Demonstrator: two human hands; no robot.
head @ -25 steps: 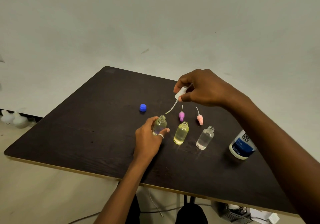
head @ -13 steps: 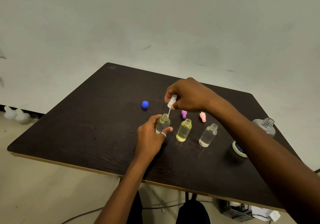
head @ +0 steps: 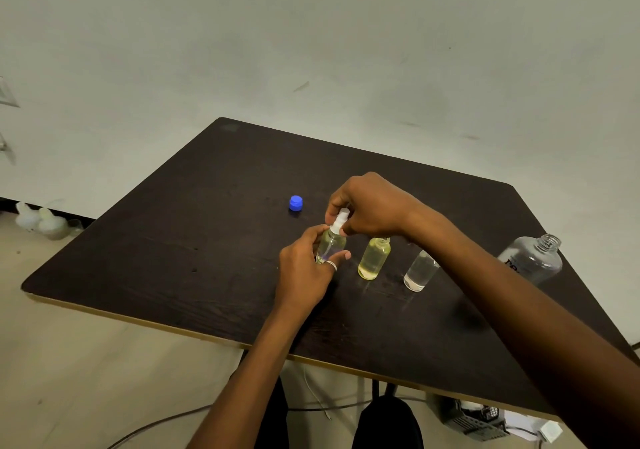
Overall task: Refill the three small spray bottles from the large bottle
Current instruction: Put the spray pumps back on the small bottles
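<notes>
Three small clear bottles stand in a row on the dark table (head: 173, 258). My left hand (head: 304, 275) grips the leftmost small bottle (head: 331, 247), which holds pale liquid. My right hand (head: 370, 206) pinches a white spray cap (head: 339, 220) seated on that bottle's neck. The middle small bottle (head: 374, 258) holds yellowish liquid and stands uncapped. The right small bottle (head: 419, 272) holds clear liquid, its neck hidden behind my right forearm. The large clear bottle (head: 533, 258) stands uncapped at the right table edge, partly hidden by my arm.
A blue cap (head: 295, 203) lies on the table beyond the bottles. White objects (head: 41, 220) sit on the floor at the far left. Cables and a box (head: 471, 421) lie on the floor under the table's near edge.
My right hand has lowered the white spray cap, feeding its tube into the leftmost bottle until the cap sits on the neck. The pink and purple caps are now hidden behind my right hand.
</notes>
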